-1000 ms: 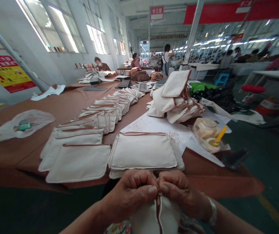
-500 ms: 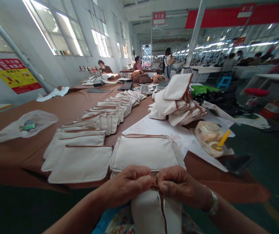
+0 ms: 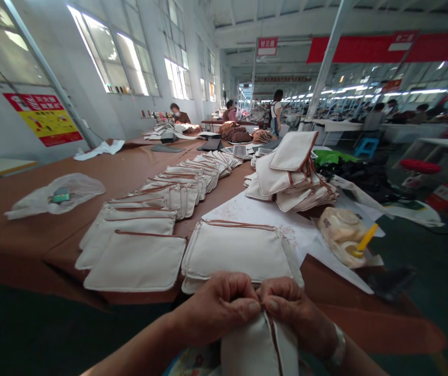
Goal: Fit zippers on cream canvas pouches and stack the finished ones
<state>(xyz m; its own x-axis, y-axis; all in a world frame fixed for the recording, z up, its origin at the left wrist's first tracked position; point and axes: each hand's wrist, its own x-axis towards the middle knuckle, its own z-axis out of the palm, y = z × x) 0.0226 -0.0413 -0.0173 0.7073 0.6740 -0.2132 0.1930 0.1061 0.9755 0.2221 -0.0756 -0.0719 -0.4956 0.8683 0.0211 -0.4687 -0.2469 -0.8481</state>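
At the table's near edge, my left hand (image 3: 230, 302) and my right hand (image 3: 292, 308) pinch the top end of a cream fabric pouch (image 3: 245, 349) with brown edging. Their fingertips meet at the brown trim, which the thumbs partly hide. The pouch hangs below my hands, over my lap, with a brown-edged slit running down it. Just beyond my fingers lies a stack of cream pouches (image 3: 239, 250) with brown trim. To its left, a flat cream pouch (image 3: 138, 261) fronts a long overlapping row of pouches (image 3: 183, 188).
A heaped pile of pouches (image 3: 292, 167) sits on white paper (image 3: 243, 206) at right. Beside it is a plastic-wrapped container (image 3: 343, 230) with a yellow handle. A clear plastic bag (image 3: 79, 190) lies left on the brown table (image 3: 32, 235). Several people work farther back.
The view has shifted, so the scene sits further right and mostly lower. My hands have drawn closer together on the pouch's top end, still pinching it.
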